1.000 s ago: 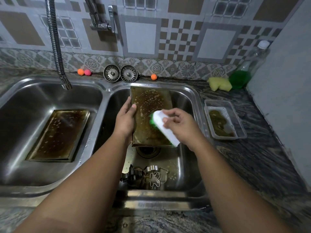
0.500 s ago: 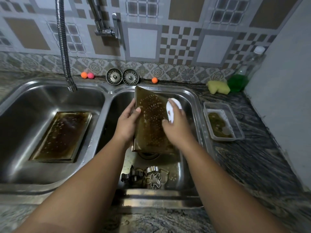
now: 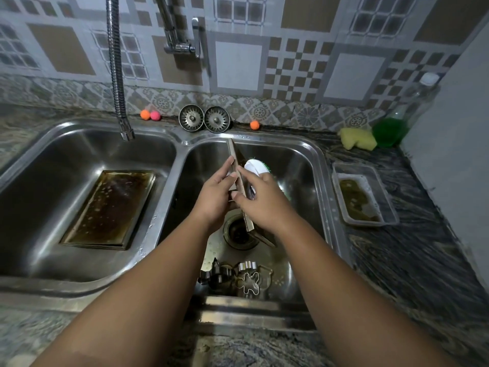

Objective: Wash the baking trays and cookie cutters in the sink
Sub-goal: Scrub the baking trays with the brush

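Observation:
A greasy baking tray [image 3: 234,154] stands on edge in the right sink basin [image 3: 296,165], seen almost edge-on. My left hand [image 3: 215,196] holds its left face, fingers along the rim. My right hand [image 3: 260,200] grips a white and green sponge [image 3: 255,166] against the tray's right side, with its thumb over the tray's edge. A second dirty tray [image 3: 111,207] lies flat in the left basin [image 3: 53,160]. Several metal cookie cutters [image 3: 238,279] lie at the front of the right basin.
A flexible tap hose [image 3: 117,75] hangs over the left basin. Two sink strainers [image 3: 203,119] and small orange and pink balls [image 3: 149,115] sit behind the sink. On the right counter are a clear plastic container [image 3: 365,197], a yellow sponge [image 3: 357,139] and a soap bottle [image 3: 397,128].
The tray in the right basin has been turned from facing me to standing almost edge-on. My right hand with the sponge moved from its front face round to its right side.

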